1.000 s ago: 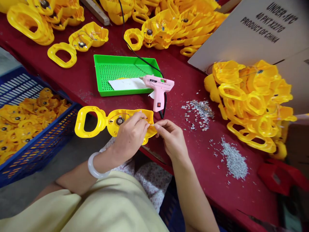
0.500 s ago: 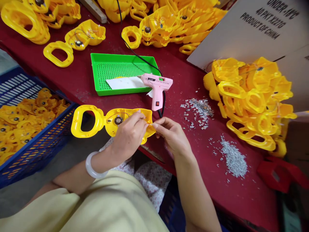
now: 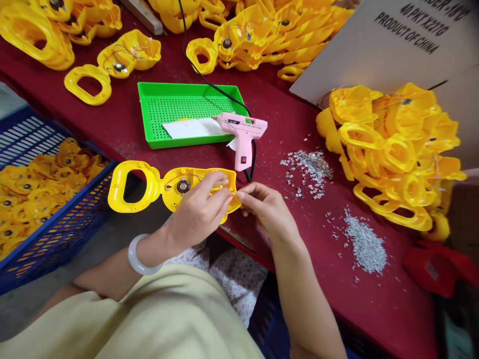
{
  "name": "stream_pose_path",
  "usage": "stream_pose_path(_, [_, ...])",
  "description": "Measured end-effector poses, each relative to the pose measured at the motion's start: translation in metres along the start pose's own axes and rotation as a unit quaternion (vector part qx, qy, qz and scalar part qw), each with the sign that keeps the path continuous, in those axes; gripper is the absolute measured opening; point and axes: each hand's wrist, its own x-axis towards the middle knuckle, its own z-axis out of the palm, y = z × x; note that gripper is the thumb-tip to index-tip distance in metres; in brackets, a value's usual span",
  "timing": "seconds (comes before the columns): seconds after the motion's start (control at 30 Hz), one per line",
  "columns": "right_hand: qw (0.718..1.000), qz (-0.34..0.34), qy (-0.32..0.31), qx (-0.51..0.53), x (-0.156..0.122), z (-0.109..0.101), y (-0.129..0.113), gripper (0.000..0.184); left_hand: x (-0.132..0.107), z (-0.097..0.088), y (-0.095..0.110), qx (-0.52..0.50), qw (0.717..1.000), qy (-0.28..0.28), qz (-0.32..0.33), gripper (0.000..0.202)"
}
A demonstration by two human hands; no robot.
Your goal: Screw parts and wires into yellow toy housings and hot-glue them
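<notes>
A yellow plastic shell (image 3: 172, 174) with an oval ring at its left end lies under my hands at the table's near edge. Inside it show a round black speaker-like part (image 3: 183, 186) and thin wires. My left hand (image 3: 200, 209) is over the shell's middle, fingers bent together inside its right half; what they pinch is hidden. At the shell's right end, my right hand (image 3: 271, 212) has thumb and forefinger closed on its rim; any tiny part between them cannot be made out. A pink glue gun (image 3: 245, 132) rests just beyond, its nozzle over a green tray (image 3: 147, 134).
Loose small metal bits (image 3: 310, 169) and a heap of screws (image 3: 364, 242) lie on the red tablecloth (image 3: 288, 124) at right. Piled yellow shells (image 3: 396, 149) stand before a carton (image 3: 404, 60). At left is a blue crate (image 3: 75, 234) of yellow parts. A black cord (image 3: 215, 87) crosses the tray.
My left hand's fingers have shifted slightly within the shell and sit a little lower. My right hand stays at the shell's right end. The view has turned slightly.
</notes>
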Motion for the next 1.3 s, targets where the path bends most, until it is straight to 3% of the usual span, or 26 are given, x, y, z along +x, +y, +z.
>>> stream_pose_path(0.23, [1.000,0.019,0.003,-0.004,-0.001,0.003,-0.003,0.037,-0.003,-0.002,-0.010,0.042,0.993,-0.013,0.109,0.015])
stream_pose_path(0.37, [0.998,0.041,-0.051,0.013,0.000,0.002,-0.005,0.049,-0.001,-0.003,-0.015,0.005,0.996,-0.040,0.083,0.017])
stream_pose_path(0.53, [0.993,0.055,-0.107,0.018,0.000,-0.002,-0.008,0.049,0.002,-0.007,-0.015,-0.017,0.995,-0.072,0.066,0.019])
stream_pose_path(0.9, [0.990,0.069,-0.102,0.069,0.007,0.000,-0.004,0.045,0.003,-0.011,-0.013,-0.041,0.993,-0.108,0.041,0.021])
stream_pose_path(1.17, [0.990,0.067,-0.117,0.050,0.009,0.000,-0.006,0.048,0.002,-0.010,-0.016,-0.029,0.994,-0.094,0.054,0.019])
stream_pose_path(1.3, [0.995,0.025,-0.076,0.058,-0.002,0.004,0.002,0.052,0.001,-0.007,-0.015,-0.002,0.997,-0.051,0.066,0.020])
